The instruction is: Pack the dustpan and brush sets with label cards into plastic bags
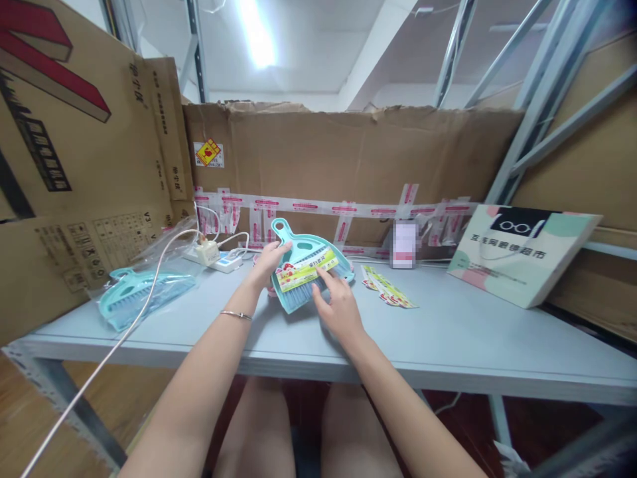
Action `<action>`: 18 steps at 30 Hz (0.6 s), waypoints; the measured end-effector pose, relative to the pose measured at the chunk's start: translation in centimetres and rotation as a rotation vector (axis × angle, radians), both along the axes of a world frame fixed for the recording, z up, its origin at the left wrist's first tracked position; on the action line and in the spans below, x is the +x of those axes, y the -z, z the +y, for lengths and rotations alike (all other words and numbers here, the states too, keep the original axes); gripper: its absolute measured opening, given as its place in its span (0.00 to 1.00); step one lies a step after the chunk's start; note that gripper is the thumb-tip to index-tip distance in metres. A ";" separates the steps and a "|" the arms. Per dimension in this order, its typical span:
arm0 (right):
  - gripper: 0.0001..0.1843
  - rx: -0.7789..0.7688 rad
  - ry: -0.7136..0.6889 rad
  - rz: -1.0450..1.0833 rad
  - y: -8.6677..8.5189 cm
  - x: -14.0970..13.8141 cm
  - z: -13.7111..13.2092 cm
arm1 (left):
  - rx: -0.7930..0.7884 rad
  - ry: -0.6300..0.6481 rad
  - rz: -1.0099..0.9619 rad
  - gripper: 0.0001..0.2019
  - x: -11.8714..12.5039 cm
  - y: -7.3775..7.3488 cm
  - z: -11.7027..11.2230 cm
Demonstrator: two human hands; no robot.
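A teal mini dustpan with a brush [303,262] is tilted up just above the grey table [448,332]. My left hand [269,262] grips its left edge below the handle. My right hand [336,302] presses fingers on the colourful paper label [306,269] that lies across the brush, fingers closed against it. A small stack of the same labels [388,287] lies on the table just to the right.
A second teal dustpan set in a clear plastic bag [142,289] lies at the left. A white power strip with cables [216,255] sits behind. Cardboard walls [348,159] surround the table. A printed box [517,255] leans at the right, a small blurred item [404,244] beside it.
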State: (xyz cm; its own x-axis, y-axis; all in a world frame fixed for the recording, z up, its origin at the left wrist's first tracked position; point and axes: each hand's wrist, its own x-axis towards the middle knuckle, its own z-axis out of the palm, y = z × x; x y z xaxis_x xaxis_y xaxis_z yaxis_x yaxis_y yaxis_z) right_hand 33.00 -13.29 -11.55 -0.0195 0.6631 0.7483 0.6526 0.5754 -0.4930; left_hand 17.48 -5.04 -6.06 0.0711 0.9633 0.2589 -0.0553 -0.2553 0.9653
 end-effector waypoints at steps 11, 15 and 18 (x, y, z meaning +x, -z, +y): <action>0.20 0.013 0.028 0.021 -0.2 0.5 -0.1 | 0.051 0.171 0.337 0.27 -0.7 -1.2 -1.8; 0.15 -0.029 -0.023 0.385 -0.5 0.8 -0.7 | 0.046 0.134 0.336 0.24 -0.6 -1.6 -2.3; 0.25 -0.083 0.015 0.820 -0.9 0.7 -0.7 | 0.049 0.132 0.267 0.22 -0.5 -2.1 -2.6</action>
State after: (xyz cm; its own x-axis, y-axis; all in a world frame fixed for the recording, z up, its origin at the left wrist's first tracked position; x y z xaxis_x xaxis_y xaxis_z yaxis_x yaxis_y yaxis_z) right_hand 33.73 -14.00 -10.67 0.5209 0.7130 0.4694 0.0739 0.5101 -0.8569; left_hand 16.98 -7.68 -3.95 0.2671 0.9279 0.2600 0.1631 -0.3094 0.9368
